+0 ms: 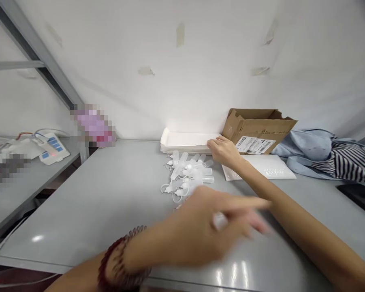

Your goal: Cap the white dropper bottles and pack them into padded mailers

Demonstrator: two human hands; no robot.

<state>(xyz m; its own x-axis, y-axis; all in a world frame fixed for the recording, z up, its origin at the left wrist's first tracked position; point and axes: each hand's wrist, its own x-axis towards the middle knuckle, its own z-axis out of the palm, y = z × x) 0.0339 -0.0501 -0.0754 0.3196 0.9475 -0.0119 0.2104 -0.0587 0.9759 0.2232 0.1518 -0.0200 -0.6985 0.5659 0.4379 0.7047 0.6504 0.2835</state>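
My right hand [223, 151] is at the right end of a stack of white padded envelopes [190, 140], its fingers closed on the edge there. A pile of small clear squeeze bottles [185, 174] with looped caps lies just in front of the stack. My left hand [211, 227], with beaded bracelets at its wrist, hovers over the near part of the grey table [121, 194]. It is smeared by motion, with one finger pointing right. Whether it holds anything is unclear. Beneath my right forearm lies a single white bubble mailer [267, 167].
An open cardboard box [258, 125] with a label stands against the wall behind my right hand. Light blue and striped cloth [331, 156] lies at the right, by a black object [360, 198]. A power strip [53, 150] rests on the left table.
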